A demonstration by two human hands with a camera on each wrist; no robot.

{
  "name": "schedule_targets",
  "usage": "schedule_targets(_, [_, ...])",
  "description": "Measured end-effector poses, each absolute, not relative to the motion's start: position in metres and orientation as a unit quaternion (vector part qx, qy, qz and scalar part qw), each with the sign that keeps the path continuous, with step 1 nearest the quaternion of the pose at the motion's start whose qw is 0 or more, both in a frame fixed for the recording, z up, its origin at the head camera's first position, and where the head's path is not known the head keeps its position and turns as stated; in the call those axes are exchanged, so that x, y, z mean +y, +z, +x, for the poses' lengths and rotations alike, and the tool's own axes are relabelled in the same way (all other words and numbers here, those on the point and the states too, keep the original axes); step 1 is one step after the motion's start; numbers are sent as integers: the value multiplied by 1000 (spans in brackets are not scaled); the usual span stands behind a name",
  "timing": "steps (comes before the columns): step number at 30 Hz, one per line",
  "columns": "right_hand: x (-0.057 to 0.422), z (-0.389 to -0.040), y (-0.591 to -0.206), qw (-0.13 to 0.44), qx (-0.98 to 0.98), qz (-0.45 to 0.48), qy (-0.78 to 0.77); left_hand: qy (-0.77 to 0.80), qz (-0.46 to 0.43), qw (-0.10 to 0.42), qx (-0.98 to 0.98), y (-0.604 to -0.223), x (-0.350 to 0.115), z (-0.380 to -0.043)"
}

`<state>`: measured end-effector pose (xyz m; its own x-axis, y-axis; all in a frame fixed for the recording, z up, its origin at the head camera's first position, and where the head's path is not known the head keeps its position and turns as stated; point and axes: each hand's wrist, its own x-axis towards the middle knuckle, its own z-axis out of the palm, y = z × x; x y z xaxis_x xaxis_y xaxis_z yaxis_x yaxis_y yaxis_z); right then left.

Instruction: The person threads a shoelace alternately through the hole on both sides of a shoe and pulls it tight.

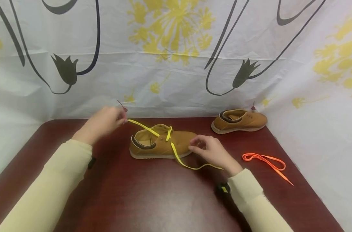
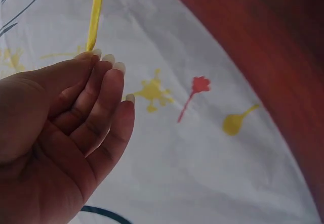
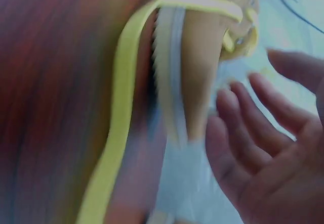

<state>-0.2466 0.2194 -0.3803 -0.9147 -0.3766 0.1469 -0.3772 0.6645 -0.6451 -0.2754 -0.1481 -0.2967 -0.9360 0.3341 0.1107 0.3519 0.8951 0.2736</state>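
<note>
A tan shoe (image 1: 178,141) stands on the table with its toe to the right. Through its eyelets runs a yellow shoelace (image 1: 145,126); one length rises to the left, the other trails over the near side onto the tabletop. My left hand (image 1: 107,124) pinches the end of the left length between thumb and fingertips, as the left wrist view shows at the lace tip (image 2: 93,29). Beside the shoe's toe is my right hand (image 1: 210,149), fingers loosely bent and nothing between them. In the right wrist view, whether it touches the toe is unclear.
A second tan shoe (image 1: 241,120), with no lace visible, stands at the table's back right. Closer in on the right lies a folded orange shoelace (image 1: 265,158). Patterned white sheeting (image 1: 176,80) hangs behind and beside the dark red table (image 1: 152,199).
</note>
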Motion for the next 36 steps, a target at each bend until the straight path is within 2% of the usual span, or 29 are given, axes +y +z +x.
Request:
schedule_targets(8, [262, -234, -379, -39, -948, 275, 152, -166, -154, 21, -974, -318, -146, -284])
schedule_targets(13, [279, -224, -383, -71, -958, 266, 83, -188, -144, 14, -971, -329, -146, -291])
schedule_targets(17, [288, -218, -385, -91, -959, 255, 85, -201, -139, 10, -970, -338, -149, -295])
schedule_targets(24, [294, -205, -391, -74, -948, 297, 86, -233, -154, -42, -959, -356, -154, -301])
schedule_targets(29, [298, -197, -395, -78, -927, 340, 135, -226, -154, -47, -961, -362, -153, -300])
schedule_targets(36, [306, -179, -385, -145, -862, 376, 307, -242, -153, -47, -957, -364, -150, -298])
